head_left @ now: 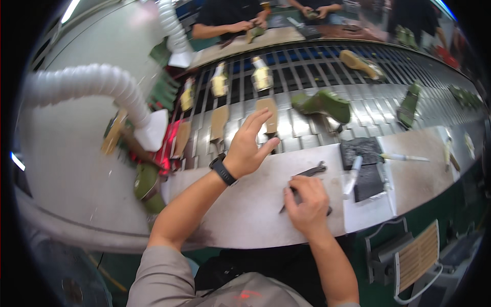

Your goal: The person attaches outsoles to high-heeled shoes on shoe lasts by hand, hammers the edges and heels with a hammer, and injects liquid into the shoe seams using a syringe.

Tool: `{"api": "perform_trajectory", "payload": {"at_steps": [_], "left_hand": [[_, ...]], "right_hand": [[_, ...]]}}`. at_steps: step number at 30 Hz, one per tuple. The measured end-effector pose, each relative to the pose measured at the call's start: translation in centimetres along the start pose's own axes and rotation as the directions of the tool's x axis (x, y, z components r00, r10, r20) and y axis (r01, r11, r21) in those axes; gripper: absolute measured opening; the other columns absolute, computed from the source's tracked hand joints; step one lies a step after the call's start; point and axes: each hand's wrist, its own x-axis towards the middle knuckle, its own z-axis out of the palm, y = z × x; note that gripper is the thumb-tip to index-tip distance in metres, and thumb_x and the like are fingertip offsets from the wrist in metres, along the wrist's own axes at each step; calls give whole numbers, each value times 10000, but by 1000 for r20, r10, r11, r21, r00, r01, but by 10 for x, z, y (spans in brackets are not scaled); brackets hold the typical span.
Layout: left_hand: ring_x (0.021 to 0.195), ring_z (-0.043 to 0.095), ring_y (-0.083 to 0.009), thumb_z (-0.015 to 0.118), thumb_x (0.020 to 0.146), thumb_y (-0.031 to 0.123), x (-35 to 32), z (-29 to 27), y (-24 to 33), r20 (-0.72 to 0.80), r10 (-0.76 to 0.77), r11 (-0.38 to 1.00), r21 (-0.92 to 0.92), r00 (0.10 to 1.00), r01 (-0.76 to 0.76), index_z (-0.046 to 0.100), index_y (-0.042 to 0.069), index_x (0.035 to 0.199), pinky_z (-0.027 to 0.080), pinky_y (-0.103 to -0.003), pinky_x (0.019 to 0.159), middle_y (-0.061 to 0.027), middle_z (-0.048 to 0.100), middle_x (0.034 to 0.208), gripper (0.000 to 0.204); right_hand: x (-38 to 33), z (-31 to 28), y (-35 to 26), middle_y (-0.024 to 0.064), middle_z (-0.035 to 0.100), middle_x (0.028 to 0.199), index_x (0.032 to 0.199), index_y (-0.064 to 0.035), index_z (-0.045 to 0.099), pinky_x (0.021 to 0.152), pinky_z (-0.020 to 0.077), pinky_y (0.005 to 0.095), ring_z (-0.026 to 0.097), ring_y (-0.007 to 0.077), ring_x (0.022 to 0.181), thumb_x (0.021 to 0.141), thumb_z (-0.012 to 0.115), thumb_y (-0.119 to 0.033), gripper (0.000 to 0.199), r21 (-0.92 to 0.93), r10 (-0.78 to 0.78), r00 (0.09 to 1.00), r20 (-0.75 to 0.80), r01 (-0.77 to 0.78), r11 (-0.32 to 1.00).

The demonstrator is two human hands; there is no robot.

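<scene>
My left hand (250, 147) is raised over the near edge of a metal slatted conveyor (291, 130), its fingers spread and nothing in them. Just beyond the fingertips lies a tan shoe sole (266, 106), with a similar sole (219, 123) to its left. On the pale worktop (245, 204), my right hand (308, 202) has its fingers curled over dark metal pincers (314, 170). The tool's head sticks out past the knuckles, and the fingers cover much of its handles. To the right of the left hand a green shoe last (325, 105) lies on the conveyor.
White ducts (92, 84) hang at the left. Yellowish shoe parts (262, 77) sit farther back on the conveyor. Right of my hand are a black pad (369, 181), a white tube (353, 176) and a brush-like stick (406, 157). Co-workers' hands (245, 26) handle pieces across the conveyor.
</scene>
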Motion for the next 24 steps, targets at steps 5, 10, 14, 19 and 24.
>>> {"api": "perform_trajectory", "payload": {"at_steps": [5,10,14,19,24], "left_hand": [[1375,553,-337,776,910,82,-172,-143,7,-574,-139,890,285,807,356,540,-22,1463,458,-433,1116,-207,557,1513,610],[1260,620,-278,794,916,102,-261,-215,-31,-764,-314,713,202,564,671,576,-48,1394,497,-392,1046,-189,637,1399,546],[1033,713,-196,829,915,140,-257,-206,-43,-448,-777,580,-238,442,779,639,-45,1237,554,-349,938,-128,756,1148,417],[1082,700,-172,817,933,109,-212,-152,-3,-226,-643,752,-367,731,548,597,-49,1361,547,-331,975,-109,733,1228,507],[1018,719,-151,852,908,169,-98,-130,-84,-300,-605,762,-488,738,426,687,-38,1255,563,-320,898,-93,771,1137,436]], "right_hand": [[1,2,-4,168,745,1075,971,-5,725,859,545,446,683,365,969,819,791,-32,168,9,0,1000,25,-1,1000],[-4,5,-15,172,747,1073,974,0,726,876,544,442,683,364,991,828,785,-31,160,-6,7,1000,10,-7,1000],[-11,8,-15,166,750,1075,957,6,729,872,548,435,685,355,990,832,775,-23,136,-55,-21,1000,10,22,998],[-7,8,-17,157,752,1075,937,4,734,861,548,430,681,347,982,829,773,-22,118,-120,-22,999,37,26,992],[-2,13,-20,147,751,1070,934,-3,735,852,539,428,673,342,970,828,774,-26,116,-154,-20,999,26,24,988]]}}
